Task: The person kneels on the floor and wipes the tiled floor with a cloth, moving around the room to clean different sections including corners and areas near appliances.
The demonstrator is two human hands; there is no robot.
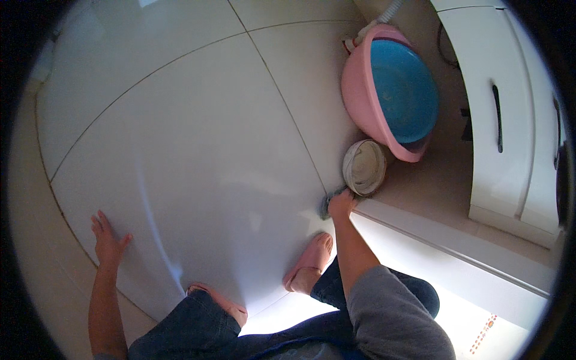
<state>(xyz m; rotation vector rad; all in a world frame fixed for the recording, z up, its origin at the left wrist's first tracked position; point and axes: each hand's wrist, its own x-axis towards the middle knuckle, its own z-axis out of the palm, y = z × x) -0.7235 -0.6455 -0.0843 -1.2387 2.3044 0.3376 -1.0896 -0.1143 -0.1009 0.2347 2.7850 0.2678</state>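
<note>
At the lower centre right, my right hand is closed on a dark greenish-grey cloth or scrubber, pressed against the pale tiled floor; its exact kind cannot be told. Just above that hand a whitish bowl lies tilted, its opening facing right. My left hand has its fingers spread over the tiles at the lower left, with nothing in it. Beyond the bowl, a pink plastic basin leans on its side with a blue basin nested inside.
A white cabinet with dark handles stands at the right. A pale raised ledge runs from my right hand to the lower right. Behind the pink basin is a corrugated grey hose. My feet, in pink slippers, are on the floor.
</note>
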